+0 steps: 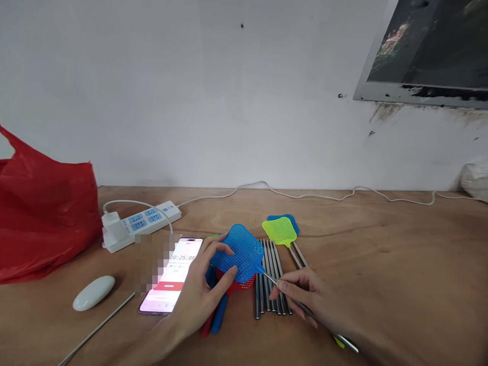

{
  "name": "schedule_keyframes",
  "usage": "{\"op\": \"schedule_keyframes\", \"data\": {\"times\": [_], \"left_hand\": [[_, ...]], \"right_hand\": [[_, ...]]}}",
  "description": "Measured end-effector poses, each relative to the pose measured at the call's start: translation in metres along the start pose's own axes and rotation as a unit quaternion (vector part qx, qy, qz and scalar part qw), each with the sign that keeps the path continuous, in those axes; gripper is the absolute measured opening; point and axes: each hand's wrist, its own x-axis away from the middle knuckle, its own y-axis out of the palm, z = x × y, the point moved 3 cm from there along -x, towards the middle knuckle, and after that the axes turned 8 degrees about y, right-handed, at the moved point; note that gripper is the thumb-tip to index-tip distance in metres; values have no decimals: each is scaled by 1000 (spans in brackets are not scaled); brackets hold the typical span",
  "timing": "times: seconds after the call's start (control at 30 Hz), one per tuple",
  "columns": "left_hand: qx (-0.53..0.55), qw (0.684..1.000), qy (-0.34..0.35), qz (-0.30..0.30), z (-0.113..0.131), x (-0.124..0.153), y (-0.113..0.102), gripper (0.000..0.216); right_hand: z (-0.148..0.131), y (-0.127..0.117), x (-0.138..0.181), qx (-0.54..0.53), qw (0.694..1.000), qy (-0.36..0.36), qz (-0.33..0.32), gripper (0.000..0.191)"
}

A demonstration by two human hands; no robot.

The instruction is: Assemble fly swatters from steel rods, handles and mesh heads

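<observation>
My left hand (208, 292) pinches a blue mesh fly-swatter head (238, 251) by its edge, just above a small pile of red and blue swatter heads (229, 287) on the wooden table (381, 264). My right hand (301, 295) pinches a thin metal rod (272, 279) whose tip meets the neck of the blue head. Its far end with a yellow-green cap (339, 343) sticks out behind my wrist. Several bare metal rods (270, 284) lie side by side between my hands.
Beyond the rods lie a yellow-green swatter (280, 231) and a blue swatter (292, 221). A phone (173, 277) showing a timer lies left of my left hand. Further left are a white power strip (139, 221), a white oval object (93, 293), a loose rod (95, 330) and a red plastic bag (41, 213).
</observation>
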Motion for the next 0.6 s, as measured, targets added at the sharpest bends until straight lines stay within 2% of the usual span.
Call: {"op": "schedule_keyframes", "data": {"times": [0.2,0.47,0.6], "left_hand": [[19,1000,-2,-12,0,2,1,9],[65,996,7,-67,7,4,-2,13],[93,994,-1,-63,11,5,0,15]], "right_hand": [[4,2,-2,-15,1000,-12,-2,68],[14,5,-9,-34,999,-33,5,67],[19,4,-13,-42,998,-51,7,64]]}}
